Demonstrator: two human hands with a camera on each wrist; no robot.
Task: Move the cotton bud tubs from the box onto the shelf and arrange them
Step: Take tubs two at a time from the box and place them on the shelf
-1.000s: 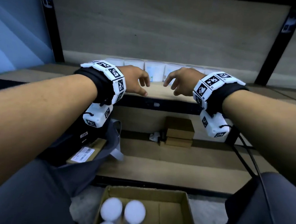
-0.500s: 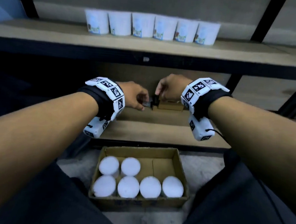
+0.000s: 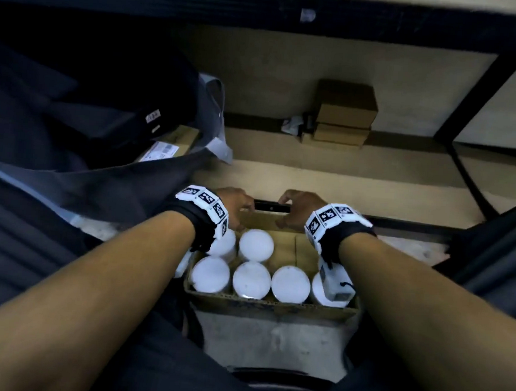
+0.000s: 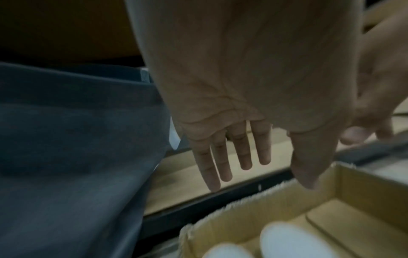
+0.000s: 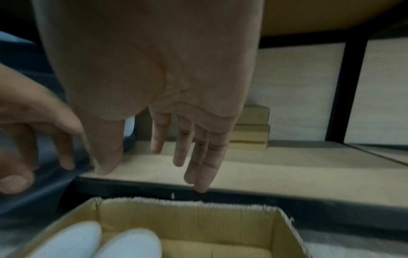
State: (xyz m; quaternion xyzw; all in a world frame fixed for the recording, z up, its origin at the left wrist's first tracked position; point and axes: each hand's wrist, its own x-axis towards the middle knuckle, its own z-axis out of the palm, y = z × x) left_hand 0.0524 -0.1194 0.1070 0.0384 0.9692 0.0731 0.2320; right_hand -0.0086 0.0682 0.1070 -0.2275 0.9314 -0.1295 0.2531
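An open cardboard box [image 3: 270, 307] stands on the floor between my knees. Several cotton bud tubs [image 3: 256, 245] with white lids stand in it, two at the far left and a full near row [image 3: 290, 284]. My left hand [image 3: 237, 204] hovers over the box's far left edge and holds nothing. My right hand [image 3: 294, 208] hovers over the far edge beside it, also holding nothing. The left wrist view shows the left hand [image 4: 264, 162] with straight fingers above the box corner [image 4: 287, 193] and two tubs [image 4: 293, 240]. In the right wrist view the right hand [image 5: 154, 157] hangs relaxed above the box wall [image 5: 187, 220].
A low shelf board [image 3: 343, 177] lies just beyond the box, with small stacked cardboard boxes [image 3: 343, 109] at its back. A dark bag [image 3: 90, 92] fills its left part. The dark front beam of the upper shelf [image 3: 203, 5] crosses the top. Black uprights [image 3: 471, 97] stand at the right.
Both hands came down from the upper shelf to the far edge of the box. My view tipped down, so the row of tubs on the shelf is out of sight.
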